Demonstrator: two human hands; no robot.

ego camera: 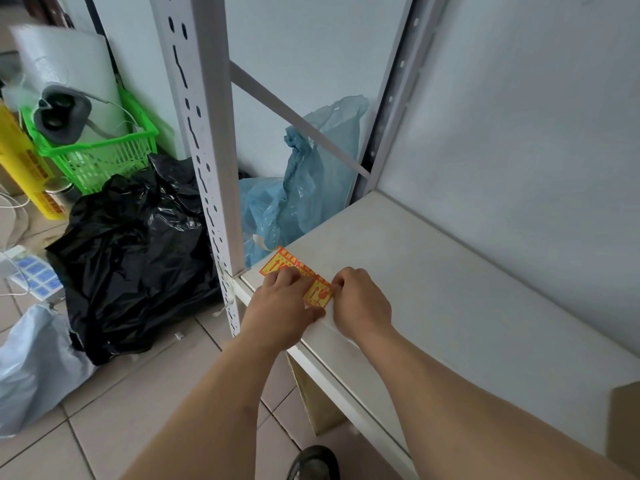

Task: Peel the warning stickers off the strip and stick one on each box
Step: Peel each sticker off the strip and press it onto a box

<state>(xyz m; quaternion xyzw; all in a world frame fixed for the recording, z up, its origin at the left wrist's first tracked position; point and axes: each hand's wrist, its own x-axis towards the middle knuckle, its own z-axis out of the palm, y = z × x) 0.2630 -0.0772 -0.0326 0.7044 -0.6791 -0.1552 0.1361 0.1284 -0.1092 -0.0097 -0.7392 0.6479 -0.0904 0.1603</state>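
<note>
Both hands down on the sticker strip (pixel 297 276), left corner of the white shelf (pixel 450 306).

Left hand (pixel 277 310) pressing flat, grip released; right hand (pixel 362 297) pinching the strip's near end. Cardboard box (pixel 625 420) far right.

The sticker strip (pixel 298 277) lies on the shelf (pixel 450 306) at its near left corner, just behind the front edge. The left hand (pixel 277 313) rests on the strip's left part, the right hand (pixel 360 299) at its right end. A cardboard box (pixel 625 420) sits at the shelf's right edge. The rack post (pixel 204 161) rises at that left corner. Left of the post a bin bag (pixel 138 254) lies on the floor (pixel 121 410), with a basket (pixel 100 157) behind it. Behind the post, beside the shelf's left edge, stands a plastic bag (pixel 301 192).
</note>
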